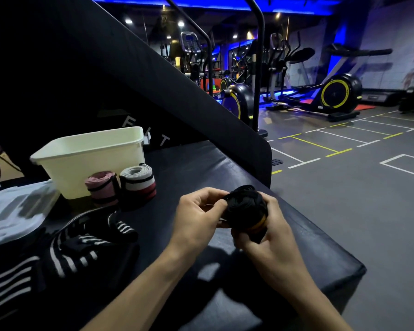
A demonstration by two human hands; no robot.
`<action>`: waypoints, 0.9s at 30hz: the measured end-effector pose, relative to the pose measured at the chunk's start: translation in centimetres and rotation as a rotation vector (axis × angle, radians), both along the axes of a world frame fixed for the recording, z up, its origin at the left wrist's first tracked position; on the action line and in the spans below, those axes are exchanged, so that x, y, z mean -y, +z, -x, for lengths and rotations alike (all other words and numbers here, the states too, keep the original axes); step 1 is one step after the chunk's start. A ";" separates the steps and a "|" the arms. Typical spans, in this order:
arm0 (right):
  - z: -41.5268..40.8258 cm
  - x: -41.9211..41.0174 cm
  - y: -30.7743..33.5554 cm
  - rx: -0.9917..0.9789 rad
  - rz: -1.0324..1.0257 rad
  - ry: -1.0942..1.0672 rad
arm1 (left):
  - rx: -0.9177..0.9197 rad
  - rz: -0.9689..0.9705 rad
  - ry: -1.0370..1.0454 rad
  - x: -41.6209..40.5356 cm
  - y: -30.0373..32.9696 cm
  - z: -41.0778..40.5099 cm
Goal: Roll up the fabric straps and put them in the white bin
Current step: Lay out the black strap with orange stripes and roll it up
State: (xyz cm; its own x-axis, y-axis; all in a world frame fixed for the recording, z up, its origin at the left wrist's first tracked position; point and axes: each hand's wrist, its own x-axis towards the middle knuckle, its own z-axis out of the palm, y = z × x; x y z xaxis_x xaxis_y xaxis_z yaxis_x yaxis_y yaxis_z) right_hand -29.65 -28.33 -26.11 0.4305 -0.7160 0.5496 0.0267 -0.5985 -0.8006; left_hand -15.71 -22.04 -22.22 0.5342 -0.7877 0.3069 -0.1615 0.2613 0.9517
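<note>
On the black padded bench (296, 235), the white bin (89, 161) is sitting toward its far left edge. Near the right edge, the left hand (198, 218) and right hand (265, 237) are both gripping a black strap (246, 209), nearly rolled. Judging by this, the rolling step is finishing; next comes carrying it left to the bin.

the right hand (265, 244) covers the lower half of the black roll (247, 209), its fingertips tucked behind. left of the hands, the striped black strap (65, 256) runs off the frame's edge. the white bin's (89, 161) inside can't be seen.
</note>
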 end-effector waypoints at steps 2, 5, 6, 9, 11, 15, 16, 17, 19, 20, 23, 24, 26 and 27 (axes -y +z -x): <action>-0.1 0.1 0.2 0.014 -0.051 0.064 | -0.030 -0.010 -0.016 -0.1 0.2 -0.1; 0.0 -0.2 0.7 0.044 -0.110 0.176 | -0.088 -0.037 -0.049 -0.3 0.6 -0.5; 0.0 -0.4 0.9 0.049 -0.123 0.207 | -0.106 -0.051 -0.065 -0.3 0.7 -0.6; 0.4 -0.7 1.3 0.045 -0.160 0.285 | -0.137 -0.096 -0.108 -0.5 0.9 -0.9; 0.8 -0.5 1.4 0.013 -0.181 0.331 | -0.156 -0.145 -0.144 -0.6 0.9 -1.2; 1.1 -0.6 1.0 -0.087 -0.170 0.360 | -0.170 -0.195 -0.214 -0.8 1.0 -1.7; 1.0 -0.7 1.0 -0.090 -0.165 0.347 | -0.157 -0.183 -0.219 -0.8 1.1 -1.7; 1.0 -0.8 0.9 -0.087 -0.152 0.324 | -0.142 -0.173 -0.227 -0.8 1.2 -1.7; 0.8 -0.9 0.8 -0.087 -0.132 0.290 | -0.111 -0.157 -0.251 -0.8 1.2 -1.8; 0.8 -0.9 0.9 -0.101 -0.128 0.284 | -0.094 -0.152 -0.265 -0.8 1.2 -1.9; 1.1 -0.8 1.2 -0.151 -0.114 0.279 | -0.044 -0.152 -0.296 -1.0 1.2 -2.3; 1.2 -0.9 1.3 -0.160 -0.125 0.292 | -0.030 -0.156 -0.306 -1.1 1.3 -2.5; 1.4 -1.1 1.7 -0.183 -0.130 0.333 | 0.014 -0.163 -0.330 -1.3 1.4 -2.9; 1.5 -1.2 1.9 -0.194 -0.120 0.359 | 0.038 -0.164 -0.349 -1.4 1.4 -3.1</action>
State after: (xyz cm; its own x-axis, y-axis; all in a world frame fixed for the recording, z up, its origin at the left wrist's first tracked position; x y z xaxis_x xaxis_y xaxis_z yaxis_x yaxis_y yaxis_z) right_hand -31.17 -27.14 -24.22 0.7515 -0.5556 0.3556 0.0584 -0.4809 -0.8748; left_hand -12.58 -20.61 -20.80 0.2163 -0.9602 0.1766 -0.1257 0.1520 0.9803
